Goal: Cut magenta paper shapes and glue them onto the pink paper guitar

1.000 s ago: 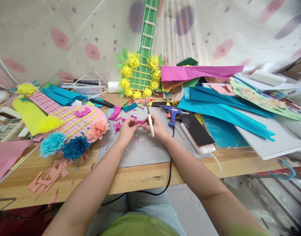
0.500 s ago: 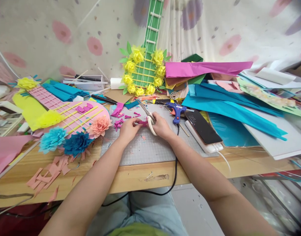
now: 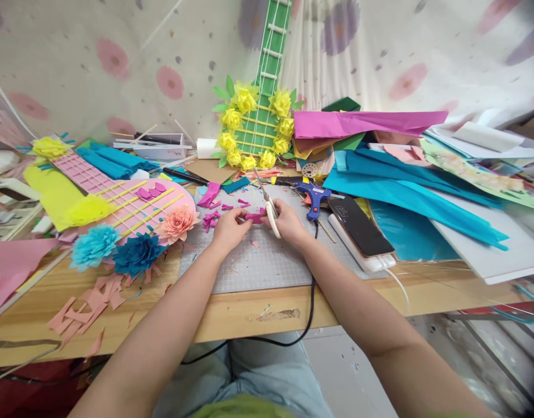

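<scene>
My left hand (image 3: 230, 230) pinches a small piece of magenta crepe paper (image 3: 254, 217) above the grey cutting mat (image 3: 249, 273). My right hand (image 3: 288, 222) is closed around a pair of scissors (image 3: 271, 213) with white handles, its blades pointing up and away from me. The fingers of both hands come close together at the magenta piece; whether the right fingertips also grip it I cannot tell. Several magenta scraps (image 3: 211, 219) lie on the mat just beyond my left hand, with a larger folded magenta strip (image 3: 209, 194) behind them.
A pink paper guitar (image 3: 162, 200) with paper flowers lies at left, near peach scraps (image 3: 86, 305). A green guitar (image 3: 271, 69) ringed by yellow flowers stands behind. A blue glue gun (image 3: 314, 197), its black cable, a phone (image 3: 358, 223) and blue paper (image 3: 406, 191) occupy the right.
The scissors have turned in my right hand, their blades swinging slightly rightward and the handles tilting more upright. The magenta piece shows more between my hands; my left hand has hardly moved.
</scene>
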Demonstrator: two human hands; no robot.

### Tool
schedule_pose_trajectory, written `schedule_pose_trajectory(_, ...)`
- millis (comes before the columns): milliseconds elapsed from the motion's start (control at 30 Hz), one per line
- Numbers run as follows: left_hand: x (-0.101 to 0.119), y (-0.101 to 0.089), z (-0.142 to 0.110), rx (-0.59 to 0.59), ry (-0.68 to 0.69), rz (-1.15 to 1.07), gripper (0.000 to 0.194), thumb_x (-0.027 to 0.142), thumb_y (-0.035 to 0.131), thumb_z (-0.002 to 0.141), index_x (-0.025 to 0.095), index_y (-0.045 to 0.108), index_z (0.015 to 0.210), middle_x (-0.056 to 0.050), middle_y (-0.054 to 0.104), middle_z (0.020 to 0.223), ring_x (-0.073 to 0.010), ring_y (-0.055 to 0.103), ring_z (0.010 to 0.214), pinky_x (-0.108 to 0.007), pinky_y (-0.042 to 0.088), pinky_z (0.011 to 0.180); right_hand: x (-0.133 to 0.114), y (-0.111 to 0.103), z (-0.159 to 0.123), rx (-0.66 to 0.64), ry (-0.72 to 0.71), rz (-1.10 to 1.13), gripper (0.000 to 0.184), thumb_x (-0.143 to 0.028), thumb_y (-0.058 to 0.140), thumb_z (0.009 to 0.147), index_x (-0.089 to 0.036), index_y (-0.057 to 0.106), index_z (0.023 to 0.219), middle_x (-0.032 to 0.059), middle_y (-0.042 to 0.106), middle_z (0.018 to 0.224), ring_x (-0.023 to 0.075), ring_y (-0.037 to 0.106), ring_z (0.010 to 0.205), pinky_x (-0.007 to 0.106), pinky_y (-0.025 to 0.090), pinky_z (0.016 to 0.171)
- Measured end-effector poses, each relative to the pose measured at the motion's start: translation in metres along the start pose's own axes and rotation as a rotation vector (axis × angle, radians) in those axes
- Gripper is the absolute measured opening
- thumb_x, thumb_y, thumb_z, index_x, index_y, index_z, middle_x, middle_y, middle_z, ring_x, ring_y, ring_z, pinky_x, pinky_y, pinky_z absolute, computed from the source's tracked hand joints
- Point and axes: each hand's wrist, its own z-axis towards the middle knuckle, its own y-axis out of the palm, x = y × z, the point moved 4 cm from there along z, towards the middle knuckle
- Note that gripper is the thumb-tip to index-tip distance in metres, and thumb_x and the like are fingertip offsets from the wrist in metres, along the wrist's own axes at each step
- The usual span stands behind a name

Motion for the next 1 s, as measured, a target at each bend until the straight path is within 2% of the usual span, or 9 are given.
schedule_pose_trajectory(100,0.004,-0.003,-0.002,0.047,0.056,-0.098,0.017,0.027,0.058,0.065,0.017,0.062,0.078,0.0,0.061,0.071,-0.0111,0.051,0.059,-0.023,0.039,0.059,0.001,0.001,0.002,-0.05,0.001,0.2,0.03,-0.032,0.064,0.055,-0.018,0.046,0.075,-0.0012,0.055,0.071,0.0119,0.05,0.064,0.026,0.041,0.061)
schedule_pose_trajectory(200,0.008,-0.005,-0.003,0.035,0.071,-0.208,0.02,0.029,0.06,0.063,0.017,0.062,0.079,-0.001,0.062,0.078,-0.0103,0.049,0.061,-0.023,0.039,0.06,-0.001,0.002,0.002,-0.103,-0.017,0.282,0.031,-0.031,0.065,0.054,-0.018,0.046,0.074,-0.0021,0.053,0.069,0.0112,0.049,0.062,0.027,0.042,0.061)
schedule_pose_trajectory(400,0.004,-0.001,-0.002,-0.112,-0.061,-0.379,0.021,0.028,0.066,0.056,0.015,0.061,0.071,0.003,0.053,0.057,-0.008,0.042,0.048,-0.02,0.032,0.046,-0.008,0.002,-0.002,-0.145,-0.071,0.321,0.029,-0.026,0.065,0.055,-0.018,0.046,0.075,-0.0027,0.05,0.07,0.0105,0.048,0.063,0.026,0.041,0.061)
schedule_pose_trajectory(533,0.008,0.001,-0.005,-0.182,-0.143,-0.482,0.025,0.027,0.07,0.053,0.013,0.061,0.071,0.002,0.056,0.058,-0.0084,0.046,0.051,-0.02,0.034,0.047,-0.007,0.001,-0.001,-0.124,-0.066,0.334,0.03,-0.027,0.065,0.055,-0.018,0.045,0.076,-0.0019,0.052,0.073,0.0099,0.047,0.063,0.025,0.04,0.06)
schedule_pose_trajectory(633,0.009,0.002,-0.006,-0.19,-0.168,-0.523,0.023,0.025,0.071,0.053,0.013,0.06,0.069,0.001,0.058,0.058,-0.009,0.048,0.051,-0.021,0.036,0.048,-0.007,0.001,0.0,-0.103,-0.065,0.33,0.03,-0.027,0.066,0.055,-0.018,0.046,0.075,-0.0015,0.054,0.073,0.0102,0.048,0.063,0.025,0.04,0.06)
schedule_pose_trajectory(733,0.01,-0.004,-0.003,-0.073,-0.038,-0.414,0.014,0.022,0.067,0.058,0.014,0.061,0.067,0.001,0.057,0.058,-0.0091,0.047,0.052,-0.022,0.037,0.051,-0.01,0.0,-0.002,-0.101,-0.058,0.391,0.031,-0.027,0.068,0.055,-0.018,0.046,0.075,-0.0006,0.056,0.075,0.0103,0.05,0.064,0.026,0.042,0.061)
schedule_pose_trajectory(800,0.015,-0.011,-0.004,0.069,0.139,-0.24,0.007,0.018,0.063,0.063,0.016,0.062,0.069,0.0,0.058,0.067,-0.0098,0.049,0.058,-0.022,0.038,0.054,-0.014,0.001,-0.004,-0.116,-0.038,0.501,0.03,-0.028,0.067,0.057,-0.018,0.046,0.076,0.0008,0.058,0.08,0.0102,0.052,0.064,0.027,0.044,0.062)
schedule_pose_trajectory(867,0.023,-0.016,-0.009,0.167,0.322,-0.082,0.009,0.014,0.059,0.067,0.018,0.064,0.073,-0.002,0.059,0.08,-0.0112,0.051,0.067,-0.023,0.039,0.057,-0.017,0.003,-0.006,-0.146,-0.001,0.654,0.025,-0.031,0.064,0.063,-0.018,0.048,0.078,0.002,0.06,0.083,0.0106,0.054,0.065,0.027,0.045,0.061)
schedule_pose_trajectory(1000,0.036,-0.02,-0.018,0.211,0.577,0.044,0.013,0.013,0.056,0.072,0.02,0.065,0.078,-0.004,0.057,0.089,-0.015,0.053,0.087,-0.026,0.043,0.067,-0.018,0.01,-0.009,-0.25,0.108,0.866,0.022,-0.034,0.062,0.066,-0.017,0.052,0.077,0.0028,0.061,0.08,0.0122,0.057,0.068,0.026,0.045,0.058)
